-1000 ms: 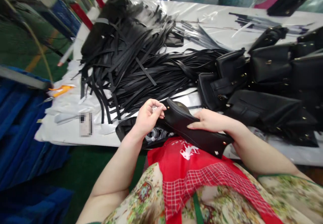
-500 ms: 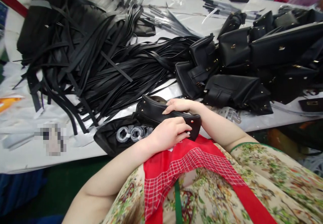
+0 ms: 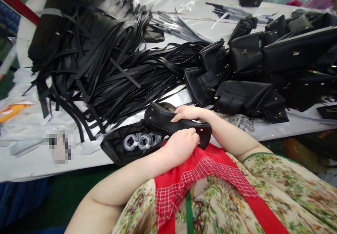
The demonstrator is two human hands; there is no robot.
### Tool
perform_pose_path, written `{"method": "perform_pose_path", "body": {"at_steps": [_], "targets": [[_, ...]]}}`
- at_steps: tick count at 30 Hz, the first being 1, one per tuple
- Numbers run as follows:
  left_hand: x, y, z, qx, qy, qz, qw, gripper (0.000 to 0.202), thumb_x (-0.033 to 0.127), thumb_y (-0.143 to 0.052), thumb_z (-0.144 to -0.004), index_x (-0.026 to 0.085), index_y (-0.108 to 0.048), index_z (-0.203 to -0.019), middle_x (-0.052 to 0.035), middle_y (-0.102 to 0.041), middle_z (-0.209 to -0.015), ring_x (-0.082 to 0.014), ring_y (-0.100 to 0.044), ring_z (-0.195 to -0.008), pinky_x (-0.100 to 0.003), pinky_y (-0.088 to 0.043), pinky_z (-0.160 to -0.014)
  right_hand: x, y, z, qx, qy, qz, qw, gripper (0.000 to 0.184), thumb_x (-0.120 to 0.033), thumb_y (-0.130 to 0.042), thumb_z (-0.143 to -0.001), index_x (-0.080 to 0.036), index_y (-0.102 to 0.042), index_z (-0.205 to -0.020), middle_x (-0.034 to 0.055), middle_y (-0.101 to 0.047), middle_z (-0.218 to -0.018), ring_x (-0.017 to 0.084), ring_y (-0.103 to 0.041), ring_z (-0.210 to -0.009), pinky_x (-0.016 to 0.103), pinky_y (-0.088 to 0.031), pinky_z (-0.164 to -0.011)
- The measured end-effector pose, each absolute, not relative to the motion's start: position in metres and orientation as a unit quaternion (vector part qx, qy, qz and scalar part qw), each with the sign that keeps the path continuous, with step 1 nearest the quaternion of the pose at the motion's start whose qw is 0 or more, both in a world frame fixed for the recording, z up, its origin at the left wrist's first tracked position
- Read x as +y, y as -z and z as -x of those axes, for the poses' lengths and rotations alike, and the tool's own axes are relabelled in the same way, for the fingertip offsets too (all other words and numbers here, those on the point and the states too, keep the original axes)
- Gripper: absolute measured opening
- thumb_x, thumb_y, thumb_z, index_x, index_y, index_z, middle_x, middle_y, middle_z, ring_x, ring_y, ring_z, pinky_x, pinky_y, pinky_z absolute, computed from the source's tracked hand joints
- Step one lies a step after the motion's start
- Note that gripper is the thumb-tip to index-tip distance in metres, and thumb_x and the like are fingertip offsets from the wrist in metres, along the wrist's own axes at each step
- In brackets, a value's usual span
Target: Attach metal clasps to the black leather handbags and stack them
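Bag [image 3: 162, 119] in smooth black sits at the near edge of the white table [image 3: 89, 156], just above your red apron [image 3: 207, 162], with your left hand [image 3: 181, 143] and your right hand [image 3: 188, 113] both on it. A second ago your left hand was at the bag's left end; now it is at the right end, its curled fingers near a brass-coloured stud [image 3: 201, 130]. Whether those fingertips pinch anything, you cannot tell from this angle. Your right hand grips the bag's upper rim, as it did half a second ago, and the view has barely shifted since then.

Counting around you: one bag is in hand, showing two small studs on its left end and one on its right. One open black pouch [image 3: 112, 149] lies just left of it, with two clear coils [image 3: 137, 142] plainly visible and more partly hidden. One phone [image 3: 60, 148], blurred into blocks, and one orange object [image 3: 14, 111] lie further left. Black straps [image 3: 147, 70] spread beyond, too tangled to count. To your right is a crowded heap of black bags [image 3: 250, 98], the three nearest easy to make out, the rest overlapping
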State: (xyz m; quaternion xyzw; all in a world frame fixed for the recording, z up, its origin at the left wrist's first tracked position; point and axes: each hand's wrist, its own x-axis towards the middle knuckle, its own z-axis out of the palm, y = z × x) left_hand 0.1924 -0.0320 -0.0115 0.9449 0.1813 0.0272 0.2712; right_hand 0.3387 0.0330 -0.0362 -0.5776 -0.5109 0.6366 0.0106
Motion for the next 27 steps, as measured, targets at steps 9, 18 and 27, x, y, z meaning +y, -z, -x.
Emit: {"method": "perform_pose_path", "body": {"at_steps": [9,18,27], "targets": [[-0.009,0.016,-0.161,0.259,-0.169,-0.811,0.497,0.011,0.022,-0.056,-0.089,0.017,-0.058,-0.079,-0.0010,-0.064,-0.079,-0.0125,-0.060,-0.071,-0.024,-0.047,-0.069,0.037,0.015,-0.383,-0.520,-0.581,0.619,0.091,0.034,-0.047,-0.069,-0.070,-0.013,-0.065,-0.068,0.0002,-0.063,-0.061,0.011,-0.053,-0.050,0.022,-0.040,-0.049],[-0.012,0.022,-0.183,0.258,-0.223,-0.839,0.424,0.011,0.027,-0.069,-0.081,0.018,-0.069,-0.086,-0.0019,-0.066,-0.078,-0.0131,-0.061,-0.072,-0.025,-0.047,-0.068,0.043,0.014,-0.373,-0.470,-0.543,0.683,0.129,0.030,-0.040,-0.067,-0.073,-0.013,-0.060,-0.061,0.0006,-0.059,-0.054,0.011,-0.050,-0.046,0.022,-0.039,-0.047],[-0.016,0.025,-0.174,0.326,-0.175,-0.865,0.339,0.023,0.037,-0.069,-0.080,0.017,-0.063,-0.072,-0.0010,-0.062,-0.071,-0.0134,-0.057,-0.065,-0.025,-0.044,-0.061,0.041,0.017,-0.362,-0.473,-0.521,0.698,0.132,0.027,-0.037,-0.064,-0.077,-0.013,-0.060,-0.064,0.0003,-0.057,-0.053,0.011,-0.049,-0.045,0.021,-0.037,-0.044]]}}
